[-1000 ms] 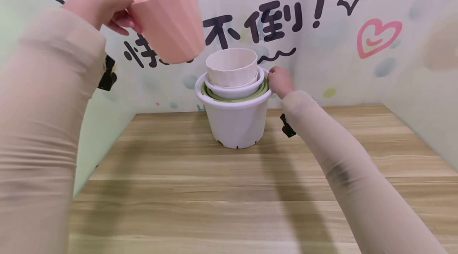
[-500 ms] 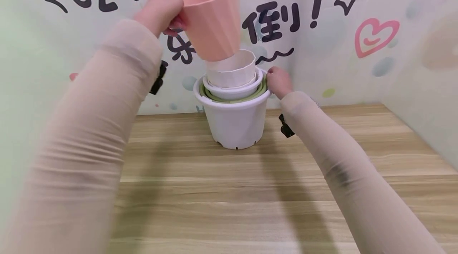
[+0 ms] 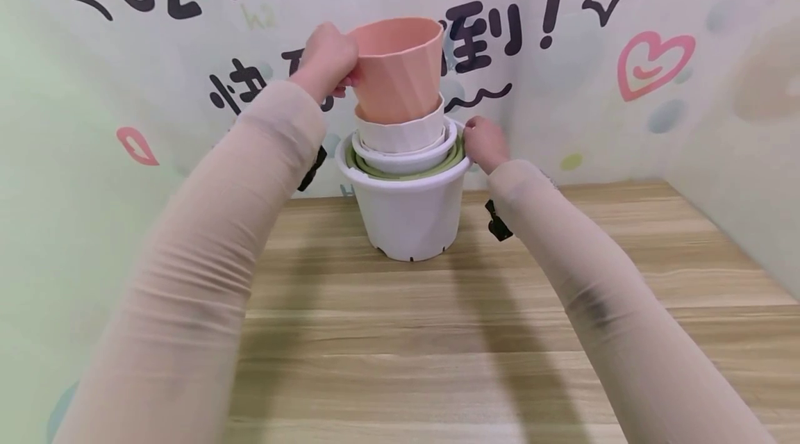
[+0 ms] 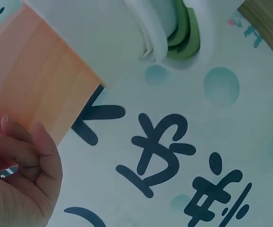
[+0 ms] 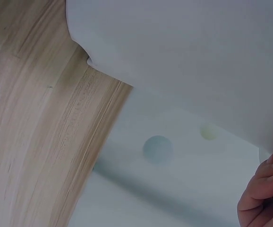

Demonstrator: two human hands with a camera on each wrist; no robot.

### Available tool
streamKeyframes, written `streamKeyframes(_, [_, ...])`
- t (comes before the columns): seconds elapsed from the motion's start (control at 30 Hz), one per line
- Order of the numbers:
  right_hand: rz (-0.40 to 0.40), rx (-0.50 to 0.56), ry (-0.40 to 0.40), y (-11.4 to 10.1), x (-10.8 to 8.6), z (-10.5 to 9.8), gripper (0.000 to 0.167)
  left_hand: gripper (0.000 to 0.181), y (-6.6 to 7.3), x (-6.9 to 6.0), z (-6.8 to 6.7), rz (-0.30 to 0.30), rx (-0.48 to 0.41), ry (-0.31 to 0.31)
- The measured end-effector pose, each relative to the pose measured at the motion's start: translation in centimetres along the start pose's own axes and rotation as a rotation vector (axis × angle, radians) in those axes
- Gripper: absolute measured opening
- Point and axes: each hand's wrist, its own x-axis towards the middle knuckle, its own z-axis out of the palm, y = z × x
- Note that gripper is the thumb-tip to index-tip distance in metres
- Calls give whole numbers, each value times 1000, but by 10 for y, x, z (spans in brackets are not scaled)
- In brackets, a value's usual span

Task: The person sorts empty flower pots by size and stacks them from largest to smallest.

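Observation:
My left hand [image 3: 326, 62] pinches the rim of a pink flower pot [image 3: 400, 83] at its left side. The pot's lower end sits inside a faceted white pot [image 3: 403, 137], which tops a nested stack. Beneath that come a white-rimmed pot [image 3: 406, 163], green pot rims [image 3: 400, 176] and a large white pot [image 3: 409, 222] standing on the table. My right hand [image 3: 489, 143] grips the large pot's rim on the right. In the left wrist view, curled fingers lie against the pink pot [image 4: 42, 80]. The right wrist view shows the large pot's wall [image 5: 188, 56] above that hand's fingers [image 5: 257, 196].
A wood-grain table [image 3: 400, 347] runs under the stack. Behind it hangs a pale backdrop [image 3: 581, 96] with black lettering and a pink heart [image 3: 656, 65]. Side panels close in on the left and right.
My left hand has brought the pink pot rightward over the stack, then down into the faceted white pot. The right hand has stayed on the large pot's rim.

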Motion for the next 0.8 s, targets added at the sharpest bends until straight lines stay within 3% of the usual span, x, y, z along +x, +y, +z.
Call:
streamKeyframes(0.47, [-12, 13, 14, -1, -3, 0, 41, 19, -20, 0, 21, 37, 98, -26])
streamKeyframes(0.8, [-12, 22, 15, -1, -3, 0, 41, 23, -25, -1, 27, 30, 82, -29])
